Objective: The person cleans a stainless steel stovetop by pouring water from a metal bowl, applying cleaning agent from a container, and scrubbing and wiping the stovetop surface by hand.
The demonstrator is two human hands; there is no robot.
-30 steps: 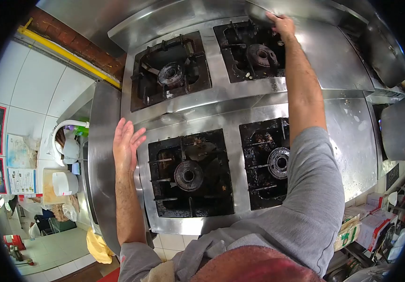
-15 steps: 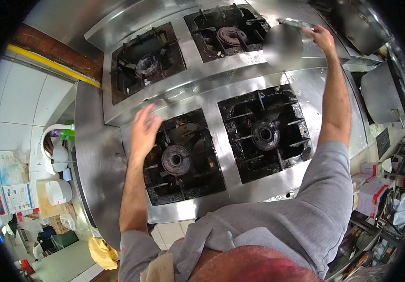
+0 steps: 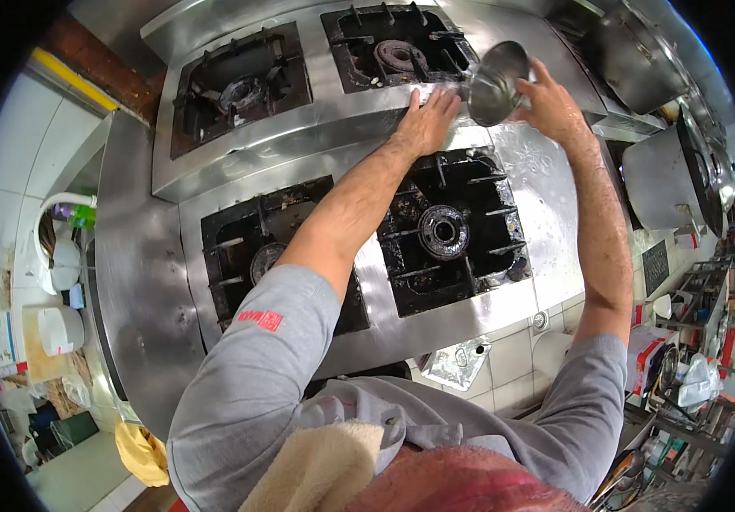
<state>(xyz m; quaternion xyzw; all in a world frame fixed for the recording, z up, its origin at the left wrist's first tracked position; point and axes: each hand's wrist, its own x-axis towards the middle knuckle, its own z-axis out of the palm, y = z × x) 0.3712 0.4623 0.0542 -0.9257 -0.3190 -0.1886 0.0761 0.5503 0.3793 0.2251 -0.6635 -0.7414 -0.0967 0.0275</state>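
Observation:
My right hand (image 3: 553, 109) grips the rim of a shiny metal bowl (image 3: 497, 85), fingers closed on its right side. The bowl is tilted with its opening partly toward me, over the right end of the raised rear part of the steel stove (image 3: 299, 136). Just left of the bowl, my left hand (image 3: 430, 122) reaches across with fingers extended, at the steel ledge, and holds nothing. Below it lies the front right burner (image 3: 443, 232), and behind it the rear right burner (image 3: 400, 56). My left forearm partly hides the front left burner (image 3: 267, 263).
Wet steel worktop (image 3: 547, 213) lies right of the burners. Large metal pots (image 3: 658, 171) stand at the far right. A rear left burner (image 3: 244, 94) sits in the raised part. A yellow cloth (image 3: 140, 452) hangs at lower left, and cluttered shelves (image 3: 692, 316) line the right.
My left hand has moved right and away from me, from above the front left burner to the ledge. My right hand has brought the bowl slightly lower and left, tilting it. The view has shifted.

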